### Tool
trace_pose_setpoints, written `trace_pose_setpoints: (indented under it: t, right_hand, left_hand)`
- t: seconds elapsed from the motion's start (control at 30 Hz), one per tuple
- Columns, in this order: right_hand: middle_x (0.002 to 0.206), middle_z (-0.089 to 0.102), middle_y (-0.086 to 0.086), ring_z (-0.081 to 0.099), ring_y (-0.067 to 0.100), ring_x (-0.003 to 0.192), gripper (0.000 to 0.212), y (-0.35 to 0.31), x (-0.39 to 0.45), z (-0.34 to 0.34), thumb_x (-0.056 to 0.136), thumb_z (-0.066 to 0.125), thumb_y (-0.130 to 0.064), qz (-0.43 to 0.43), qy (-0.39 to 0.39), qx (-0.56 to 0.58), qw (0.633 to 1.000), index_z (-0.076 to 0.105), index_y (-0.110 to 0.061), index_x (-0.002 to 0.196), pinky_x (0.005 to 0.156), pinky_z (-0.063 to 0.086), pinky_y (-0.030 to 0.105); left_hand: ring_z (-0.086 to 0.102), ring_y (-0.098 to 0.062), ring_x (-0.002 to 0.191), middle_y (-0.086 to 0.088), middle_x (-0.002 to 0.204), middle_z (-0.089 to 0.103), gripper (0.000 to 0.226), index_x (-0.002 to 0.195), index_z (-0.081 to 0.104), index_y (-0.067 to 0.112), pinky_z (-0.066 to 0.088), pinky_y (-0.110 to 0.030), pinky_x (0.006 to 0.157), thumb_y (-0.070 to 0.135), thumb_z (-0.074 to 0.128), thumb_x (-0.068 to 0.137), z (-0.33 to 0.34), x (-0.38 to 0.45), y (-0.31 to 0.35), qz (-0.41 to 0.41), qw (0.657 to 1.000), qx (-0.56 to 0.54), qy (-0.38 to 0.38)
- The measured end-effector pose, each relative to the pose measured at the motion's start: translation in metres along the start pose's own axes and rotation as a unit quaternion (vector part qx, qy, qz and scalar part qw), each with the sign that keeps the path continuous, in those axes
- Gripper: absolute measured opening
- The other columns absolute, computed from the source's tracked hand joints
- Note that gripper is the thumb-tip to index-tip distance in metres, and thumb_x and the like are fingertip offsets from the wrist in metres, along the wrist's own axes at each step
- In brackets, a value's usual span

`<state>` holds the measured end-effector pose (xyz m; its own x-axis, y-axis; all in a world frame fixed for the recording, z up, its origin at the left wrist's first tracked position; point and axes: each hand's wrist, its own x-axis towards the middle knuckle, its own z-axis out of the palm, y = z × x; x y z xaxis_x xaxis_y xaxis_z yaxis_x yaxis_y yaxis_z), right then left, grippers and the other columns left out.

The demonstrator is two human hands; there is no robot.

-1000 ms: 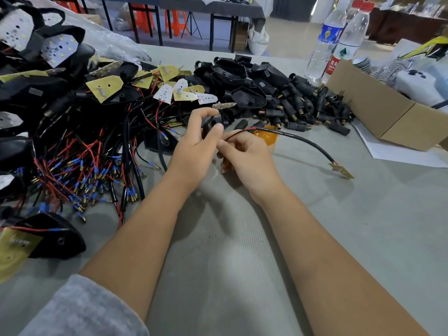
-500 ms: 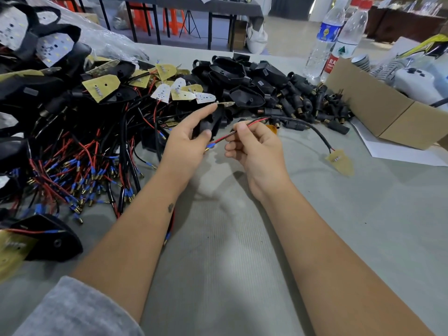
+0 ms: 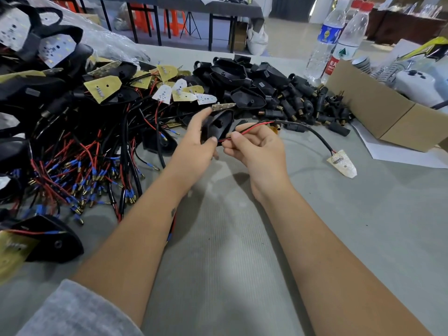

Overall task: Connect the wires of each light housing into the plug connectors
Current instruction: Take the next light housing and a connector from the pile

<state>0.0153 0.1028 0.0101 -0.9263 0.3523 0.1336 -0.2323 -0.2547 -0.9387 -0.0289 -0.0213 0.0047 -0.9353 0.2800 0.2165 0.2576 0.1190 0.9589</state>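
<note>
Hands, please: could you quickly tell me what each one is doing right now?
Left hand: holds a black light housing.
Right hand: pinches the red and black wires.

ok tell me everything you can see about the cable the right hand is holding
The cable is a thin black sheathed lead, arcing over the grey table. At its near end the sheath stops and a red wire and a black one emerge; the right hand pinches them close to the black housing gripped by the left hand. Its far end joins a small pale pointed board lying flat on the table, right of the hands.
</note>
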Motion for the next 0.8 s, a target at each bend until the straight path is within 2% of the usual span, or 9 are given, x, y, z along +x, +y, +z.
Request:
trace_pose_setpoints:
  t: [0.03, 0.07, 0.13, 0.2, 0.27, 0.47, 0.63, 0.7, 0.8]
  right_hand:
    - [0.071, 0.068, 0.007, 0.069, 0.015, 0.068, 0.011, -0.001, -0.001, 0.000, 0.091, 0.061, 0.005, 0.001, -0.009, -0.009, 1.000, 0.061, -0.006, 0.089, 0.067, 0.056, 0.023]
    - [0.072, 0.067, 0.009, 0.068, 0.015, 0.067, 0.011, -0.001, -0.002, 0.001, 0.092, 0.061, 0.005, 0.001, -0.014, -0.012, 1.000, 0.061, -0.006, 0.089, 0.066, 0.056, 0.023]
    - [0.073, 0.067, 0.010, 0.068, 0.015, 0.066, 0.011, -0.003, -0.003, 0.001, 0.092, 0.060, 0.006, 0.006, -0.016, -0.008, 1.000, 0.060, -0.005, 0.090, 0.065, 0.056, 0.023]
    - [0.076, 0.068, 0.009, 0.068, 0.014, 0.066, 0.009, -0.004, -0.003, 0.002, 0.093, 0.059, 0.005, 0.013, -0.017, 0.005, 1.000, 0.060, -0.004, 0.091, 0.065, 0.056, 0.022]
    - [0.076, 0.069, 0.008, 0.068, 0.013, 0.066, 0.009, -0.005, -0.003, 0.001, 0.093, 0.058, 0.005, 0.021, -0.017, 0.018, 0.999, 0.060, -0.005, 0.092, 0.065, 0.057, 0.022]
    - [0.075, 0.066, 0.008, 0.068, 0.014, 0.065, 0.013, -0.004, -0.001, 0.000, 0.096, 0.055, 0.002, 0.024, 0.012, 0.025, 0.999, 0.058, -0.009, 0.090, 0.065, 0.058, 0.023]
    - [0.075, 0.069, 0.010, 0.071, 0.016, 0.067, 0.012, -0.006, 0.001, -0.002, 0.097, 0.054, 0.003, 0.042, 0.023, 0.097, 0.994, 0.057, -0.007, 0.091, 0.065, 0.057, 0.022]
    - [0.072, 0.069, 0.007, 0.071, 0.017, 0.069, 0.012, -0.007, 0.002, -0.003, 0.096, 0.053, 0.004, 0.049, 0.024, 0.141, 0.988, 0.056, -0.006, 0.090, 0.066, 0.058, 0.023]
    - [0.073, 0.069, 0.008, 0.071, 0.016, 0.068, 0.012, -0.006, 0.003, -0.005, 0.096, 0.053, 0.004, 0.056, 0.022, 0.143, 0.988, 0.056, -0.005, 0.090, 0.067, 0.058, 0.022]
  left_hand:
    - [0.060, -0.015, 0.091, -0.017, 0.126, 0.056, 0.049, 0.134, 0.037, 0.036, 0.051, -0.028, 0.076, 0.005, 0.046, 0.098, 0.000, 0.001, -0.001, -0.018, 1.000, -0.008, 0.017]
    - [0.058, -0.016, 0.084, -0.016, 0.112, 0.060, 0.046, 0.133, 0.037, 0.029, 0.047, -0.030, 0.073, 0.004, 0.048, 0.096, 0.000, 0.001, -0.002, -0.037, 0.999, -0.021, 0.032]
    - [0.050, -0.010, 0.065, -0.004, 0.084, 0.055, 0.041, 0.124, 0.041, 0.022, 0.040, -0.025, 0.061, 0.001, 0.050, 0.090, 0.000, 0.003, -0.001, -0.068, 0.996, -0.040, 0.045]
    - [0.047, -0.009, 0.059, 0.000, 0.078, 0.052, 0.037, 0.117, 0.044, 0.022, 0.039, -0.022, 0.054, -0.001, 0.047, 0.087, 0.001, 0.004, 0.002, -0.086, 0.994, -0.047, 0.036]
    - [0.049, -0.008, 0.062, 0.001, 0.081, 0.054, 0.036, 0.117, 0.046, 0.020, 0.042, -0.020, 0.054, -0.003, 0.044, 0.090, 0.003, 0.003, 0.004, -0.084, 0.995, -0.058, 0.024]
    - [0.057, -0.012, 0.078, 0.002, 0.095, 0.062, 0.032, 0.125, 0.056, 0.020, 0.052, -0.027, 0.081, 0.005, 0.043, 0.099, 0.005, 0.001, 0.009, -0.065, 0.994, -0.086, 0.012]
    - [0.061, -0.008, 0.078, -0.004, 0.109, 0.065, 0.041, 0.133, 0.055, 0.014, 0.055, -0.019, 0.079, -0.001, 0.035, 0.101, 0.007, -0.001, 0.012, -0.070, 0.992, -0.107, -0.004]
    - [0.064, -0.008, 0.080, -0.008, 0.116, 0.063, 0.038, 0.133, 0.054, 0.012, 0.057, -0.019, 0.080, -0.002, 0.039, 0.101, 0.008, -0.002, 0.011, -0.061, 0.992, -0.109, -0.004]
    - [0.067, -0.010, 0.080, -0.011, 0.113, 0.062, 0.037, 0.133, 0.052, 0.008, 0.058, -0.022, 0.079, -0.003, 0.048, 0.098, 0.008, -0.004, 0.011, -0.050, 0.990, -0.135, 0.009]
